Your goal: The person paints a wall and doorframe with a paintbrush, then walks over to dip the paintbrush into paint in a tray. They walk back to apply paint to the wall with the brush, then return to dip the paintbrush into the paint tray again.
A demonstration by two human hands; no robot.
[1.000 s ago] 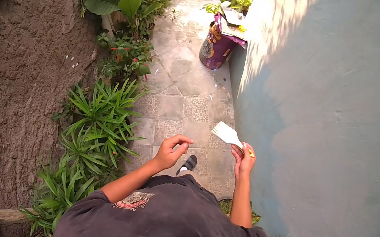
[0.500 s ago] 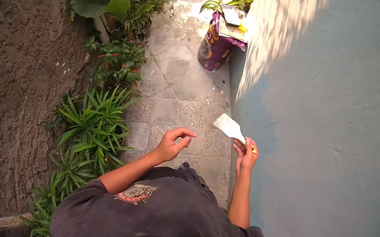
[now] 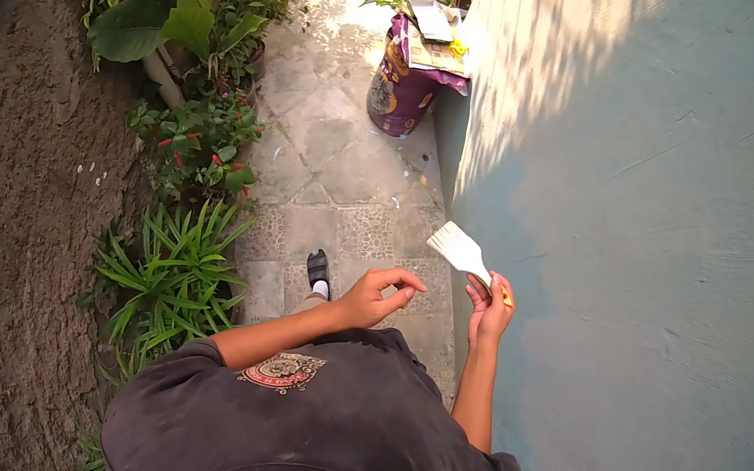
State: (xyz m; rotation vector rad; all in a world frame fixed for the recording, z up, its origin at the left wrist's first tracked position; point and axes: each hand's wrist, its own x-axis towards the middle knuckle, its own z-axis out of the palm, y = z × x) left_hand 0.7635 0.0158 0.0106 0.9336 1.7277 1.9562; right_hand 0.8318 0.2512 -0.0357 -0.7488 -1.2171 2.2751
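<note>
A paintbrush (image 3: 461,250) with pale bristles and a white ferrule points up and left, its handle gripped by my right hand (image 3: 491,312) beside the painted wall. My left hand (image 3: 377,298) hangs in front of my dark shirt, thumb and fingers curved but apart, holding nothing. It is left of the brush and does not touch it.
A blue-grey wall (image 3: 654,264) rises on the right. Further along the tiled path (image 3: 322,145) stands a purple bag (image 3: 403,89) with papers on top. Green plants (image 3: 169,270) line the left edge beside a rough brown wall (image 3: 20,203).
My left hand has moved right, closer to the brush. The purple bag and plants have shifted left in view, and a sandalled foot shows ahead on the path. The brush stays in my right hand.
</note>
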